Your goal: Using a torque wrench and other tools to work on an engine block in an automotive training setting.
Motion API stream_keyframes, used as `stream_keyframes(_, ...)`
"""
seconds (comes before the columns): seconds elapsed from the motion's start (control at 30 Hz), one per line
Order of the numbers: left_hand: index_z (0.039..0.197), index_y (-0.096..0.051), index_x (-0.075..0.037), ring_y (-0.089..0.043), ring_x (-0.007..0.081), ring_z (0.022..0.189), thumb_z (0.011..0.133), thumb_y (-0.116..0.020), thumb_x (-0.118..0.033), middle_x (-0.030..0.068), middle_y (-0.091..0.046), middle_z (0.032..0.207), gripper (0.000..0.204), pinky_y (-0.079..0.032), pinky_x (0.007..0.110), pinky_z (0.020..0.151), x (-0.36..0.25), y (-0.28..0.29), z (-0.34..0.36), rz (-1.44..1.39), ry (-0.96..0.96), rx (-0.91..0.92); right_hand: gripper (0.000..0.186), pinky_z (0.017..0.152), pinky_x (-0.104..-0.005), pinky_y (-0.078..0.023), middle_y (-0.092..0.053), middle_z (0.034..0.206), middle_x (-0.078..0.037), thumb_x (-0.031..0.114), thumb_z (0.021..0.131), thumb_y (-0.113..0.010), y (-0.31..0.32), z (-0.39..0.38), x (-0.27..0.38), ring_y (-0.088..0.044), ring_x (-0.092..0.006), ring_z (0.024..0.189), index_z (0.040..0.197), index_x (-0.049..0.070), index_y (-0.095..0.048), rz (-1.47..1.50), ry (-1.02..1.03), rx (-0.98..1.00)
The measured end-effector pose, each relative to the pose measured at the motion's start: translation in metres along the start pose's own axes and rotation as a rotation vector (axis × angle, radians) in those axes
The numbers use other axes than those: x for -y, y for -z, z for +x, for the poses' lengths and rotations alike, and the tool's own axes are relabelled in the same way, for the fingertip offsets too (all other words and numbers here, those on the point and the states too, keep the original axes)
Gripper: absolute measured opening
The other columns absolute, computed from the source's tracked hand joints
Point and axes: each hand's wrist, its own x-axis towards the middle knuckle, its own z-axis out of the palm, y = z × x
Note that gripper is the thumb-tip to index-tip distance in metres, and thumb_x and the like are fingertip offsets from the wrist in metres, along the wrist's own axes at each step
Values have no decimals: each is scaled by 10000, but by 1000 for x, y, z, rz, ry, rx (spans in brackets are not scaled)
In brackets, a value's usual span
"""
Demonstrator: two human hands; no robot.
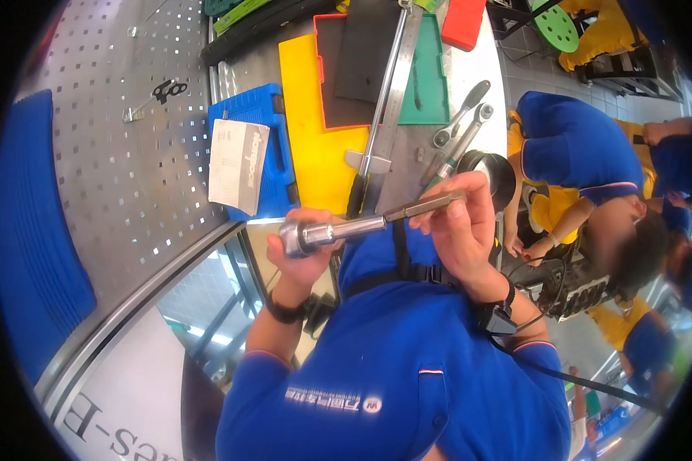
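Nearest the camera: blue shirt [407, 369] of the person, filling the lower middle, with black harness straps [407, 270] crossing it. Both forearms raised from the lower edge, elbows bent, hands brought together in front of the chest.

Left hand [304, 250]: wrist bent back, black wristband [288, 313] below it, palm cupped under the round chrome head of a ratchet wrench [338, 229]; fingers curled around the head, gripping it. Right hand [461, 223]: held higher and to the right, wrist flexed, black strap and cable at the wrist; fingers and thumb pinching the darker handle end of the same wrench. Wrench lying nearly level between the two hands, head to the left, handle rising slightly to the right, held above the near edge of the worktop [242, 73].

On the worktop, far of the hands: blue tool case [273, 127] with a white booklet [238, 165] resting on it, left; yellow board [311, 138] just right of the case; long chrome bar tool [380, 115] lying across a dark mat [361, 54] and a steel ruler, its black grip toward the hands; green mat [430, 84] beyond; two further ratchets [461, 123] to the right. Perforated metal panel [115, 146] at left, with a small black-handled tool on it.

Right: another person in a blue and yellow shirt [577, 146], bent over a dark machine part [569, 288], apart from the hands described.
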Motion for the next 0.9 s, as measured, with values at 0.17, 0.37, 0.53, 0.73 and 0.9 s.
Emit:
stream_keyframes(0.17, 1197, -617, -34, -514, 172, 702, 892, -465, -817, 114, -618, 834, 855, -420, 350, 657, 7, 10, 4, -68, 11, 70, 167, 679, -283, -485, -671, 980, -157, 144, 1075, -502, -1, -7, 2, -663, -179, 815, 1182, 31, -441, -159, 164, -20)
stream_keyframes(0.37, 1193, -661, -47, -499, 172, 685, 868, -478, -835, 93, -606, 819, 872, -413, 362, 648, 16, -2, 29, -178, 153, 194, 178, 673, -280, -499, -673, 975, -168, 141, 1069, -517, 1, -31, 4, -661, -176, 784, 1181, 25, -444, -229, 208, -184)
stream_keyframes(0.53, 1089, -666, -38, -400, 145, 565, 855, -325, -912, 22, -479, 635, 967, -323, 320, 550, 41, -25, 40, -69, 364, 183, 212, 656, -297, -534, -661, 939, -184, 157, 1056, -563, 4, -70, 36, -650, -211, 746, 1176, 25, -449, -664, 410, -345)
stream_keyframes(0.73, 1124, -661, -47, -408, 160, 573, 902, -395, -840, 60, -496, 645, 865, -327, 334, 545, 95, -73, 26, -137, 600, 464, 324, 675, -319, -538, -644, 916, -181, 290, 1049, -604, 3, -143, 52, -641, -231, 779, 1153, 22, -455, -697, 528, -613)
stream_keyframes(0.9, 1013, -645, -17, -601, 175, 659, 897, -552, -686, 110, -662, 791, 685, -476, 315, 606, 129, -104, -7, 153, 605, 793, 282, 724, -311, -528, -648, 964, -125, 257, 1033, -634, 24, -218, 71, -641, -181, 831, 1150, 40, -497, -356, 533, -834)
